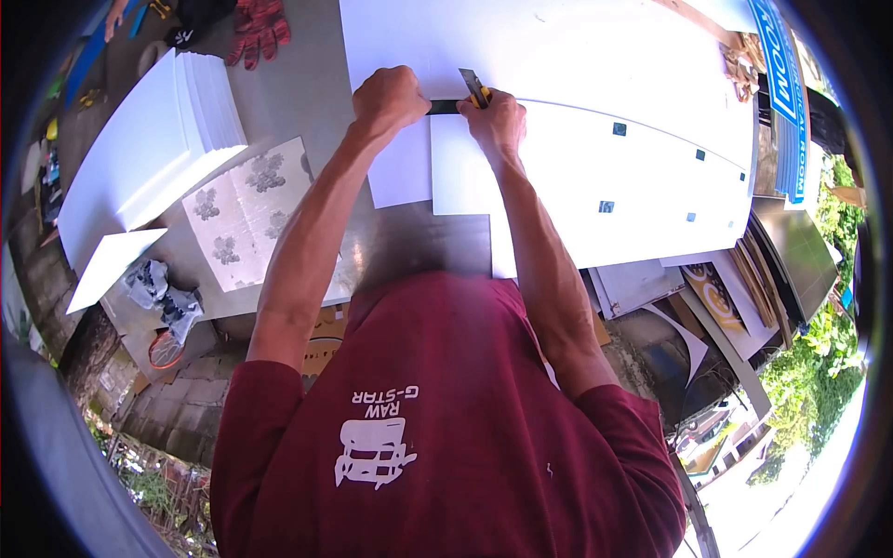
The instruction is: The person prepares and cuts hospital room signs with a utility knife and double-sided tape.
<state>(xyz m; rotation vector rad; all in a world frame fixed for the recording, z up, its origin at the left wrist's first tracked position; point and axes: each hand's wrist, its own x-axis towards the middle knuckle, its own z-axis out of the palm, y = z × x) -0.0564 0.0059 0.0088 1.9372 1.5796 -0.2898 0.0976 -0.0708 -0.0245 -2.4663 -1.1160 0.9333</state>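
My right hand (499,123) is closed around a yellow and black utility knife (478,91), its blade end pointing up and away from me. A short black strip (445,107) spans the gap between my two hands, over the white sheets. At the strip's left end my left hand (391,98) is closed in a fist, and its fingertips are hidden. Beneath my right hand lies a white panel (558,177) with several small dark squares on it. A larger white sheet (521,46) extends beyond both hands.
A stack of white sheets (139,139) stands at left, near a patterned sheet (246,219) and a red glove (258,33). Blue lettered signs (786,93) are stacked at far right. Scrap boards (716,298) lie below the table's right side. Another person's hand (115,19) shows at top left.
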